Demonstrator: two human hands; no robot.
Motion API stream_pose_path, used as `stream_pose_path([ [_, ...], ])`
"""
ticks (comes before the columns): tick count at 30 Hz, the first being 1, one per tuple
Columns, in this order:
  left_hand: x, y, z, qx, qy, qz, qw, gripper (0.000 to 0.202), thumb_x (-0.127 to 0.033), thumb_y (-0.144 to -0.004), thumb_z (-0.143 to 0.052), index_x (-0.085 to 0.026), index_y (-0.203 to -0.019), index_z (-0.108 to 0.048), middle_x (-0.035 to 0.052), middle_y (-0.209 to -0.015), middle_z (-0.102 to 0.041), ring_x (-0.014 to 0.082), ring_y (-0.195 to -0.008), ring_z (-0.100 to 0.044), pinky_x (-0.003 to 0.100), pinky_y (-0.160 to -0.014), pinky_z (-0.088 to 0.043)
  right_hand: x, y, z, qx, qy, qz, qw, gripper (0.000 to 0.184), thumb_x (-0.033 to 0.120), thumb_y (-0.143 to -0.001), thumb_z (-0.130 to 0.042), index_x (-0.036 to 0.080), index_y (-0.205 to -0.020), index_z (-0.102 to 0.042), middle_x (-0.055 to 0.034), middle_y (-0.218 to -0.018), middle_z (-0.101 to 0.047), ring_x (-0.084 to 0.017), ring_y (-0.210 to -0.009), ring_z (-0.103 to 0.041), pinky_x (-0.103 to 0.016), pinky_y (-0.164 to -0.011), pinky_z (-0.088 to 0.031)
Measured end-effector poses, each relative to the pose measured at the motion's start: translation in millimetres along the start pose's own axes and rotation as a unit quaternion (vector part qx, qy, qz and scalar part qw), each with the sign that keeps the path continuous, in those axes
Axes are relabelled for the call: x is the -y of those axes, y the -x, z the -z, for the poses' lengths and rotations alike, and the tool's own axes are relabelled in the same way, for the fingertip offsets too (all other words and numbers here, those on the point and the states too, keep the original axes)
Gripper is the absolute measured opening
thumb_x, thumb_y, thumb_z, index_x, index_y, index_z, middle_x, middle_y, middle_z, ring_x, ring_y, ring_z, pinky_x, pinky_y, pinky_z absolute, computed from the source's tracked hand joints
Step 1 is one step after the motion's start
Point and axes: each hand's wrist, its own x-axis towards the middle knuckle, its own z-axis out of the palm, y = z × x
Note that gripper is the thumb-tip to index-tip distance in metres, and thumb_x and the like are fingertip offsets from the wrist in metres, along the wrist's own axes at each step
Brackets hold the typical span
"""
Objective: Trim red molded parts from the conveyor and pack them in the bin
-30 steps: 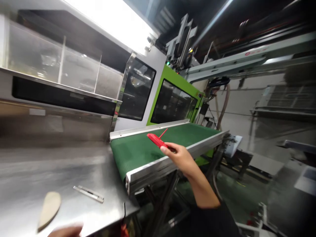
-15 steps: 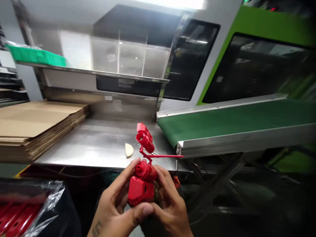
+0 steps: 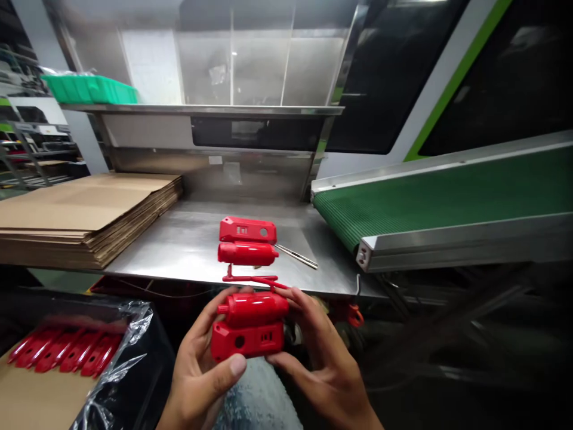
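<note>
Both my hands hold one red moulded plastic part (image 3: 249, 278), a set of shell pieces joined by a thin runner, in front of the steel table's edge. My left hand (image 3: 203, 370) grips its lower left end, thumb across the bottom piece. My right hand (image 3: 320, 364) closes on its lower right end, fingers behind it. The upper two pieces stand above my fingers, level and facing me.
A steel table (image 3: 188, 251) lies ahead with a metal strip (image 3: 296, 255) on it. Flat cardboard sheets (image 3: 85, 215) are stacked at left. A green conveyor belt (image 3: 447, 197) runs right. Lower left, a plastic-lined box (image 3: 111, 358) holds several red parts (image 3: 62, 351). A green tray (image 3: 89, 89) sits on the shelf.
My right hand lifted the red part off the conveyor and brought it in front of me; my left hand joined it, and the part has turned level. My view swung left and down.
</note>
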Motion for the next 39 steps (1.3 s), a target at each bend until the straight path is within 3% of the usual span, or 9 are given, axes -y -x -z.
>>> stream_pose_path([
  [6, 5.8, 1.2, -5.1, -0.003, 0.046, 0.042, 0.998, 0.079, -0.015, -0.073, -0.075, -0.025, -0.145, -0.044, 0.0141, -0.135, -0.062, 0.0376, -0.129, -0.051, 0.049, -0.106, -0.044, 10.4, 1.4, 1.6, -0.01, -0.064, -0.018, 0.998, 0.086, 0.023, -0.08, -0.075, 0.031, -0.149, -0.025, -0.0089, -0.145, -0.045, -0.027, -0.133, -0.045, -0.044, -0.113, -0.04],
  [12, 33.9, 8.7, -5.8, 0.015, 0.107, 0.087, 0.99, 0.059, -0.029, -0.086, -0.064, -0.02, -0.142, -0.049, 0.0141, -0.141, -0.056, 0.0291, -0.136, -0.043, 0.034, -0.108, -0.041, 15.6, -0.4, 0.3, -0.063, -0.047, -0.052, 0.996, 0.061, 0.049, -0.079, -0.072, 0.035, -0.134, -0.049, -0.003, -0.136, -0.047, -0.025, -0.128, -0.045, -0.04, -0.111, -0.038],
  [16, 53.8, 12.8, 7.5, 0.006, 0.156, 0.115, 0.981, 0.041, -0.038, -0.093, -0.053, -0.025, -0.131, -0.062, 0.0098, -0.131, -0.065, 0.028, -0.135, -0.045, 0.038, -0.113, -0.034, 16.5, 8.3, -2.6, -0.067, -0.055, -0.075, 0.993, 0.062, 0.047, -0.078, -0.074, 0.037, -0.134, -0.048, -0.0018, -0.137, -0.044, -0.024, -0.129, -0.043, -0.039, -0.11, -0.039],
  [20, 60.8, 15.1, 11.8, 0.0, 0.171, 0.142, 0.975, 0.044, -0.049, -0.095, -0.044, -0.025, -0.121, -0.07, 0.0091, -0.124, -0.069, 0.0277, -0.131, -0.05, 0.039, -0.114, -0.034, 15.3, 14.0, -3.4, -0.053, -0.031, -0.084, 0.995, 0.058, 0.032, -0.086, -0.069, 0.041, -0.138, -0.043, 0.0004, -0.141, -0.044, -0.021, -0.133, -0.042, -0.035, -0.112, -0.037],
  [23, 59.0, 16.0, 4.1, 0.002, 0.147, 0.12, 0.982, 0.044, -0.052, -0.091, -0.051, -0.023, -0.115, -0.073, 0.0105, -0.119, -0.071, 0.0285, -0.12, -0.059, 0.039, -0.104, -0.045, 12.0, 13.2, -2.9, -0.078, -0.023, -0.105, 0.991, 0.049, 0.026, -0.091, -0.061, 0.043, -0.135, -0.046, 0.0024, -0.137, -0.051, -0.018, -0.13, -0.047, -0.034, -0.109, -0.039],
  [27, 56.0, 16.3, -5.3, -0.039, 0.054, 0.095, 0.993, 0.04, -0.051, -0.081, -0.067, -0.019, -0.105, -0.073, 0.013, -0.11, -0.074, 0.0256, -0.095, -0.068, 0.033, -0.078, -0.056, 4.0, 12.7, -5.8, -0.085, -0.064, -0.153, 0.982, 0.035, 0.029, -0.092, -0.06, 0.039, -0.126, -0.057, 0.0016, -0.132, -0.056, -0.018, -0.124, -0.052, -0.034, -0.106, -0.042],
  [33, 60.1, 16.2, -5.6, -0.13, -0.118, -0.021, 0.984, 0.066, -0.058, -0.068, -0.077, -0.016, -0.117, -0.061, 0.0154, -0.115, -0.069, 0.029, -0.1, -0.066, 0.034, -0.084, -0.053, -8.6, 16.8, -15.7, -0.074, -0.233, -0.233, 0.941, 0.041, 0.034, -0.087, -0.067, 0.028, -0.127, -0.058, -0.008, -0.134, -0.058, -0.026, -0.125, -0.054, -0.04, -0.105, -0.045],
  [36, 60.2, 17.8, -5.9, -0.142, -0.135, -0.067, 0.978, 0.081, -0.073, -0.063, -0.069, -0.019, -0.123, -0.059, 0.0137, -0.124, -0.065, 0.0303, -0.105, -0.064, 0.034, -0.09, -0.051, -11.9, 16.9, -18.2, -0.076, -0.279, -0.25, 0.924, 0.045, 0.037, -0.083, -0.072, 0.026, -0.124, -0.059, -0.0094, -0.13, -0.061, -0.026, -0.116, -0.061, -0.037, -0.097, -0.051],
  [39, 56.1, 20.4, -7.1, -0.153, -0.097, -0.03, 0.983, 0.078, -0.077, -0.079, -0.044, -0.018, -0.128, -0.058, 0.0116, -0.12, -0.069, 0.0223, -0.086, -0.067, 0.029, -0.082, -0.052, -14.0, 16.5, -19.4, -0.094, -0.277, -0.25, 0.923, 0.044, 0.038, -0.079, -0.075, 0.024, -0.118, -0.061, -0.0093, -0.124, -0.065, -0.026, -0.111, -0.064, -0.034, -0.095, -0.052],
])
